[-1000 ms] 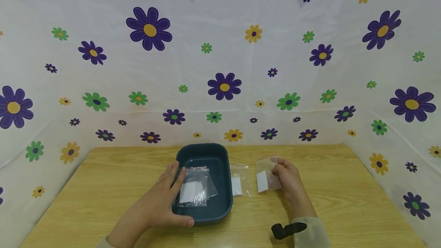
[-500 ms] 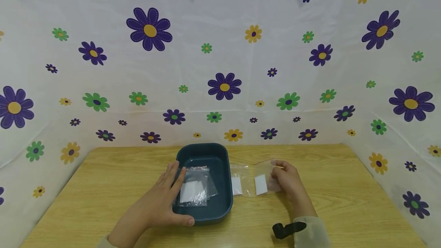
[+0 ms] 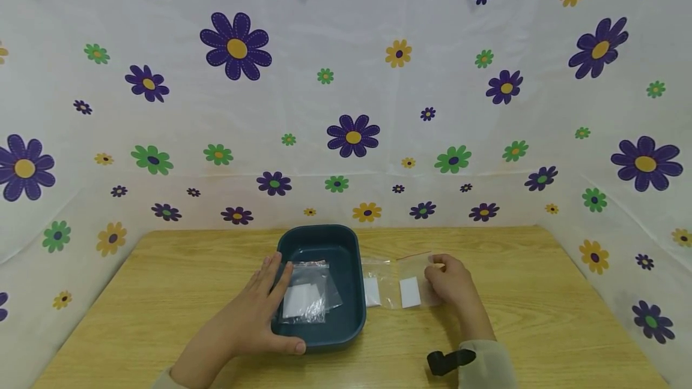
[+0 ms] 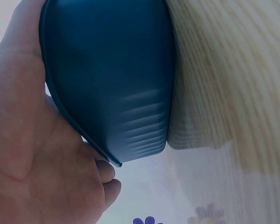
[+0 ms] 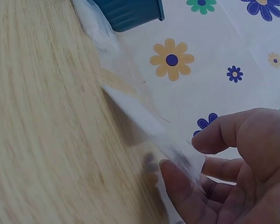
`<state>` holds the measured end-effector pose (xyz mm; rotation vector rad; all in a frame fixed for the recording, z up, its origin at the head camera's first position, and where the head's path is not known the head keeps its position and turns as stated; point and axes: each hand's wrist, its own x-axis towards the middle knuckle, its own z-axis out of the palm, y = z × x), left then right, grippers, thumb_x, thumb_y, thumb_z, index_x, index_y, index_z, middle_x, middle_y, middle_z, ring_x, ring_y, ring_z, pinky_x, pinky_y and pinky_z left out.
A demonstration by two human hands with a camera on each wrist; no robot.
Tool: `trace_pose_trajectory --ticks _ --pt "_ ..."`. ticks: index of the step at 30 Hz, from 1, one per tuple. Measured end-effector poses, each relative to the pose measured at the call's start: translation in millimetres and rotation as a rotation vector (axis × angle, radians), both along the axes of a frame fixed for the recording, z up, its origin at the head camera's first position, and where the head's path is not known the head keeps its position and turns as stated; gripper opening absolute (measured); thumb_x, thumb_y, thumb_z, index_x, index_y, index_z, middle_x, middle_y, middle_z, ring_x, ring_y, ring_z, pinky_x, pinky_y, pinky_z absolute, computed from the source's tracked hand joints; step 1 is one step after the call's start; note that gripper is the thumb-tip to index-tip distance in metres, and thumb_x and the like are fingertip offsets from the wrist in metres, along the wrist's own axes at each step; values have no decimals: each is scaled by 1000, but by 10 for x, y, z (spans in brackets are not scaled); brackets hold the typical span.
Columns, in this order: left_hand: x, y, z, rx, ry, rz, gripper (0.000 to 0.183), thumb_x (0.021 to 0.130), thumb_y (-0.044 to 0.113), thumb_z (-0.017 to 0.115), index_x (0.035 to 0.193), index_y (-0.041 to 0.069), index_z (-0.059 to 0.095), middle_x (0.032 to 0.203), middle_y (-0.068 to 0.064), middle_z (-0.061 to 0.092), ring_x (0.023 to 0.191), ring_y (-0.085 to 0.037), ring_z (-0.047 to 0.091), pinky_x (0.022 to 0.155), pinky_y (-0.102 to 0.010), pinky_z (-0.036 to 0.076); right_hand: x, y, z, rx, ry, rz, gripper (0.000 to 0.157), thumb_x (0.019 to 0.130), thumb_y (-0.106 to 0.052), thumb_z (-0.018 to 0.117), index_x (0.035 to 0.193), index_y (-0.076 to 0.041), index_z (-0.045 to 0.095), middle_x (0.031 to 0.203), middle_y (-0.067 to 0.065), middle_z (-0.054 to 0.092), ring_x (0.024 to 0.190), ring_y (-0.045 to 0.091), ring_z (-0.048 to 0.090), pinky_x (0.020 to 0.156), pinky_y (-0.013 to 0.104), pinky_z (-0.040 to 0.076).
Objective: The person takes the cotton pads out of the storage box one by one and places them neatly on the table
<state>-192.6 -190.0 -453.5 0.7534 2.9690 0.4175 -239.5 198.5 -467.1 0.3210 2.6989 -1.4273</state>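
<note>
Gripping the right edge of a clear bag (image 3: 413, 270) at right of centre in the lower head view, the right hand (image 3: 454, 287) has its fingers curled. A white card (image 3: 409, 293) shows in the bag's lower left. In the right wrist view the bag tilts, with part of it raised off the table (image 3: 513, 275). The left hand (image 3: 245, 320) rests on the left rim of a dark blue tray (image 3: 347, 311) at lower centre, fingers straight and spread, thumb along the near side. More clear bags (image 3: 305, 302) with white inside lie in the tray's left half. A second bag (image 3: 387, 284) lies between tray and held bag, its left end hidden by the rim; whether the two bags touch, I cannot tell. A flowered sheet (image 3: 303, 101) fills the upper frame.
</note>
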Motion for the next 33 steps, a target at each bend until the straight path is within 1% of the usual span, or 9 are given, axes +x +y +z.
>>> trace_pose_trajectory --ticks 7,10,14,18,25,29,33 --pt "-4 1 0 8 2 1 135 64 92 57 161 10 12 166 -22 2 153 -41 1 119 -59 19 26 -5 88 140 -10 31 48 94 -21 53 134 5 56 115 23 65 91 28 61 72 38 53" --pt "-8 0 1 6 1 3 135 64 93 57 161 9 13 166 -22 2 153 -41 1 119 -59 20 35 -3 110 167 -20 44 48 94 -21 53 134 5 55 114 24 65 87 27 62 69 37 53" --pt "-7 -3 -3 9 -7 3 135 64 93 57 161 9 14 166 -22 2 153 -41 2 119 -59 20 51 1 115 173 -43 44 48 96 -23 54 135 5 54 110 22 65 77 23 61 62 32 51" --pt "-7 -6 -12 13 -11 -1 135 64 93 57 161 9 14 166 -22 1 153 -41 1 119 -60 20 63 2 120 178 -58 35 49 97 -24 53 137 4 53 109 22 65 72 22 60 58 30 49" --pt "-19 -3 -17 19 -18 -8 135 64 93 56 161 9 13 166 -21 -2 153 -41 -1 118 -61 19 75 19 154 229 -35 45 49 94 -22 52 136 5 54 109 21 66 74 22 60 58 31 48" --pt "-19 -2 -15 20 -24 -9 134 65 92 57 161 9 13 166 -21 -2 153 -42 -1 118 -61 19 83 17 156 225 -46 42 48 94 -21 53 135 4 55 108 21 65 74 23 59 58 31 47" --pt "-13 -8 -17 20 -30 -4 134 65 92 58 161 10 12 167 -21 -3 153 -42 -1 118 -61 20 94 6 148 206 -61 28 48 94 -21 53 136 2 54 97 17 64 63 21 56 53 30 45"
